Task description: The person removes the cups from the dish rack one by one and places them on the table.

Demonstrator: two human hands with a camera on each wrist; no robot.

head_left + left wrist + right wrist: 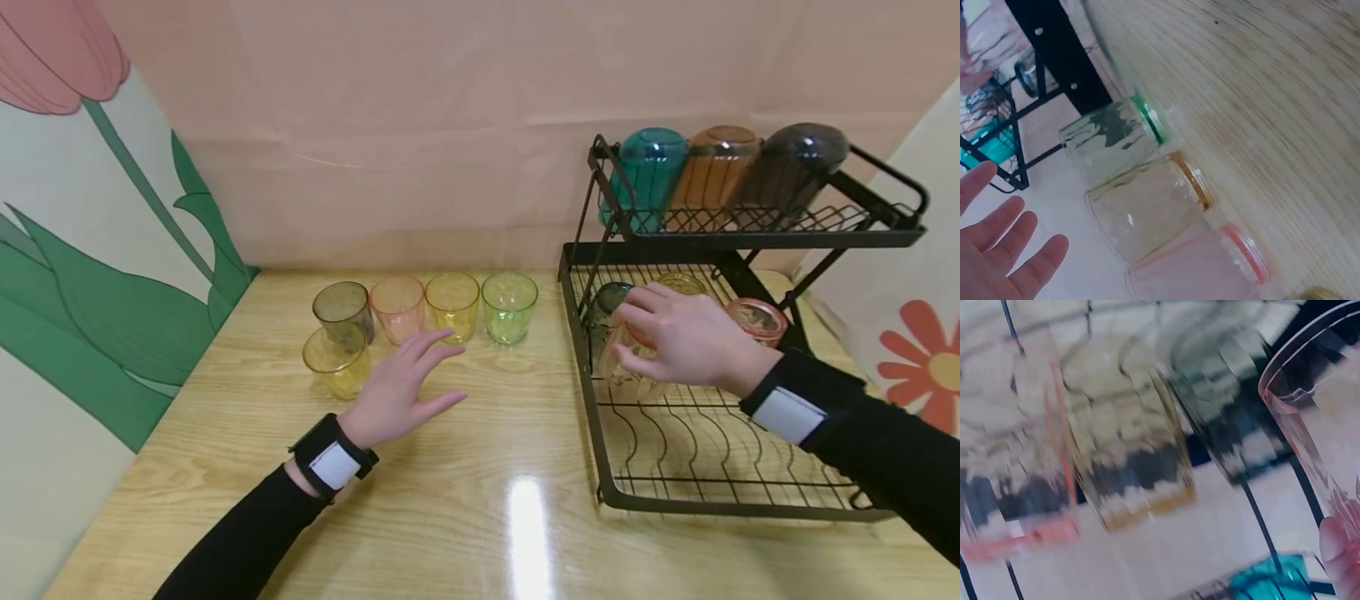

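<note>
My right hand [671,337] grips a clear, pink-tinted glass [1310,444] by its base end, rim downward, over the front left of the rack's lower tier. Close beyond it stand an upturned dark teal glass [609,300], a yellow glass [1141,481] and a pink glass [757,321]. My left hand [397,392] hovers over the table with its fingers spread, holding nothing. Nearest to it is an amber-yellow glass [337,362], partly overlapped by the hand. Behind are a grey glass [343,308], another pink glass [397,308], another yellow glass [1154,206] and a green glass [510,308], all upright.
A black two-tier wire rack [600,467] occupies the right of the wooden table [480,467]. On its upper tier sit upturned teal [652,171], orange [716,175] and dark grey [798,162] glasses. A pink backdrop [420,133] rises behind.
</note>
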